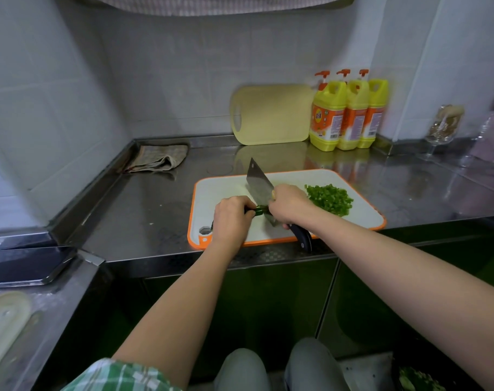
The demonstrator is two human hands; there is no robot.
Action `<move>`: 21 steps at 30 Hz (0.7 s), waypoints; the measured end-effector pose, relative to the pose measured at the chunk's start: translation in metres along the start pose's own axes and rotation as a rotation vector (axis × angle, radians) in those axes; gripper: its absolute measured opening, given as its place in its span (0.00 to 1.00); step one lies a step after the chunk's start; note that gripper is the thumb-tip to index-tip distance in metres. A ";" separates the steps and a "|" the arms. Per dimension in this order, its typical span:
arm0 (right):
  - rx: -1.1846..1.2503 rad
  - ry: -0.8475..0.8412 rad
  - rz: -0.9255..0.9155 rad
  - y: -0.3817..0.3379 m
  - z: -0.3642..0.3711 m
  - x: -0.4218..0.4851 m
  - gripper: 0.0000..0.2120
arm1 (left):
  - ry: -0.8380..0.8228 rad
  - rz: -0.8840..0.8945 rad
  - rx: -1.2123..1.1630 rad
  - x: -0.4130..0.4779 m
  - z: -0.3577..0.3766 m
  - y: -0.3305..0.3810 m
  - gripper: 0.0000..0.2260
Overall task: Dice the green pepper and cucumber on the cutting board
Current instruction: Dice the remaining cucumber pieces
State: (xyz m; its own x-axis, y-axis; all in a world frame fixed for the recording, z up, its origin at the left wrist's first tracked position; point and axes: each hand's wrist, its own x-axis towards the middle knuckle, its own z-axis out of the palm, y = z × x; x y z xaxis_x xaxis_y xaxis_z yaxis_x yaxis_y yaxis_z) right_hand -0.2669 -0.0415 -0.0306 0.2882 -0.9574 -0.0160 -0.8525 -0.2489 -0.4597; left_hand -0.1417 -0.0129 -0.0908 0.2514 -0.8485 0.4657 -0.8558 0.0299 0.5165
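Dicing in progress | our left hand (231,218) pins a green piece (259,211) on the board (226,187) | right hand (289,204) grips the knife (257,180) | diced heap (330,199) lies beside it | next, we judge: short even chops, fingertips tucked.

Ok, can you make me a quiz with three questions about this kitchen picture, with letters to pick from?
1. Where on the cutting board is the diced green pile?
A. on the right side
B. on the left side, by the hole
C. off the board

2. How many yellow bottles stand by the wall?
A. one
B. three
C. five

3. What is the right hand doing?
A. lying flat
B. gripping the cleaver
C. holding a bottle

Answers:
1 A, the pile lies to the right of the cleaver.
2 B, three orange pumps show in a row.
3 B, it is curled round the cleaver's handle, while the left hand holds a green vegetable piece at the blade.
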 end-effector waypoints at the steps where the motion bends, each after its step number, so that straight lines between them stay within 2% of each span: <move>1: 0.007 0.025 -0.011 0.002 -0.002 0.001 0.05 | 0.001 -0.005 -0.008 0.000 0.000 0.000 0.05; 4: -0.017 0.014 -0.041 0.002 -0.016 -0.001 0.08 | 0.001 -0.017 -0.013 0.000 -0.001 0.001 0.03; 10: -0.153 -0.165 -0.019 -0.005 -0.022 -0.010 0.06 | 0.000 -0.032 -0.021 0.000 -0.002 0.001 0.03; 21: 0.005 -0.046 -0.003 0.006 -0.005 0.002 0.05 | -0.016 -0.012 -0.013 0.001 -0.001 0.001 0.04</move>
State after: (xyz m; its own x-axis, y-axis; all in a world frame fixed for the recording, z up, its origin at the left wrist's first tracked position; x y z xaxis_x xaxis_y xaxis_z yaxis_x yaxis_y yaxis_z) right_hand -0.2733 -0.0451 -0.0289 0.3107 -0.9489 -0.0558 -0.8496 -0.2510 -0.4639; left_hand -0.1415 -0.0127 -0.0892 0.2543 -0.8569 0.4483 -0.8469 0.0265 0.5311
